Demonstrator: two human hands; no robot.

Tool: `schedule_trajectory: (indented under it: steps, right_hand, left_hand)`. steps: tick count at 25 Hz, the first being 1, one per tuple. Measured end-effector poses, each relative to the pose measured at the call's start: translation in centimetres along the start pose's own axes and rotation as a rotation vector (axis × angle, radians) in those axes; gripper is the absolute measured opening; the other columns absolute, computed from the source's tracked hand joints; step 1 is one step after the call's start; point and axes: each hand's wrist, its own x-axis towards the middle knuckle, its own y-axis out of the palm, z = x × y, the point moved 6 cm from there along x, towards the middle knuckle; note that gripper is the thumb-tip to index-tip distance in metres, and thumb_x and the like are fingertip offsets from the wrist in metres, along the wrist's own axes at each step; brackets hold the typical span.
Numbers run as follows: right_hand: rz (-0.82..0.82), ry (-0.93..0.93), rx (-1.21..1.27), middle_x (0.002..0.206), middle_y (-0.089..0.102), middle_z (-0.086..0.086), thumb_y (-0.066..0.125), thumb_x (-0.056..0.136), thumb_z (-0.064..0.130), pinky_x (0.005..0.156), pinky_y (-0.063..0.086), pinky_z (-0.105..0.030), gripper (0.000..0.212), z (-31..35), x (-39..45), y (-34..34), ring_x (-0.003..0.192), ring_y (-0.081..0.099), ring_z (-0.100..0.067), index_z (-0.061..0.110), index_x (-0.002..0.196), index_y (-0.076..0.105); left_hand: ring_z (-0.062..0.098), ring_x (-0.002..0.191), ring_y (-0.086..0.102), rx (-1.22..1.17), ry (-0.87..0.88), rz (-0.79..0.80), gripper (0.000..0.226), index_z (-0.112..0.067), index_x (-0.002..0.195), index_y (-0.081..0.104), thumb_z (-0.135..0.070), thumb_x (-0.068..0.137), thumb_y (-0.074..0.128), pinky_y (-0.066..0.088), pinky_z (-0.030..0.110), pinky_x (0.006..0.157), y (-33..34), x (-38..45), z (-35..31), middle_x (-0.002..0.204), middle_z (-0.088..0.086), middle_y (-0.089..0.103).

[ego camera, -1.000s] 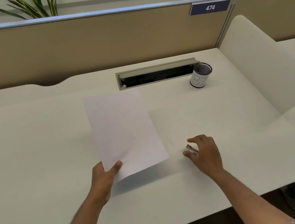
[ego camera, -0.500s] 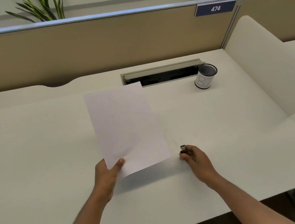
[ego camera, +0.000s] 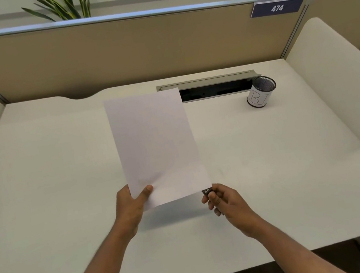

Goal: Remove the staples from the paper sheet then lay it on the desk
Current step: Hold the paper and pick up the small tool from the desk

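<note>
A white paper sheet (ego camera: 155, 145) is held up above the cream desk (ego camera: 50, 183), tilted toward me. My left hand (ego camera: 131, 207) pinches its lower left corner, thumb on top. My right hand (ego camera: 226, 202) grips a small dark metal staple remover (ego camera: 207, 191), whose tip sits right at the sheet's lower right corner. The staples themselves are too small to make out.
A mesh pen cup (ego camera: 261, 92) with a white label stands at the back right, beside an open cable slot (ego camera: 214, 90) in the desk. Tan partition walls close the back; cream side panels (ego camera: 338, 84) flank the desk.
My right hand picked the staple remover up off the desk and brought it to the sheet's lower right corner. My left hand raised the sheet higher and more upright.
</note>
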Motion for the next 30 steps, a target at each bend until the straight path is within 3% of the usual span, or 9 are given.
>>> schedule_trajectory:
  steps: [7,17,24,30]
  right_hand:
    - [-0.039,-0.025,0.035,0.099,0.073,0.002,0.063,0.09,0.042,0.067,0.046,-0.028,0.033,0.87,-0.03,0.1,0.08,0.062,-0.012,0.019,0.114,0.065]
    - [-0.079,-0.015,0.009,0.096,0.074,0.002,0.064,0.095,0.036,0.068,0.045,-0.031,0.029,0.53,-0.02,-0.39,0.078,0.061,-0.011,0.013,0.112,0.068]
    - [-0.097,0.0,-0.015,0.09,0.075,0.002,0.063,0.1,0.029,0.068,0.043,-0.032,0.017,0.47,0.42,-0.8,0.075,0.058,-0.012,0.013,0.105,0.07]
    - [-0.113,0.004,-0.016,0.087,0.074,0.002,0.064,0.1,0.029,0.067,0.043,-0.028,0.016,0.57,0.58,-0.79,0.073,0.056,-0.012,0.014,0.1,0.07]
  left_hand:
    - [0.021,0.092,0.069,-0.011,0.017,-0.006,0.027,-0.015,0.112,0.065,-0.014,0.087,0.074,0.054,0.028,0.074,-0.39,-0.42,0.02,0.102,0.0,0.073]
    - [0.026,0.097,0.069,-0.018,0.017,0.011,0.029,-0.015,0.114,0.066,-0.015,0.087,0.075,0.055,0.034,0.081,-0.43,-0.32,0.41,0.106,0.002,0.073]
    - [0.025,0.093,0.071,-0.023,0.017,0.016,0.021,-0.019,0.107,0.069,-0.015,0.088,0.074,0.055,0.03,0.075,-0.09,-0.3,0.34,0.101,-0.001,0.075]
    - [0.025,0.095,0.071,-0.014,0.007,0.02,0.027,-0.015,0.114,0.068,-0.017,0.087,0.075,0.056,0.033,0.079,0.17,-0.15,0.62,0.104,0.002,0.076]
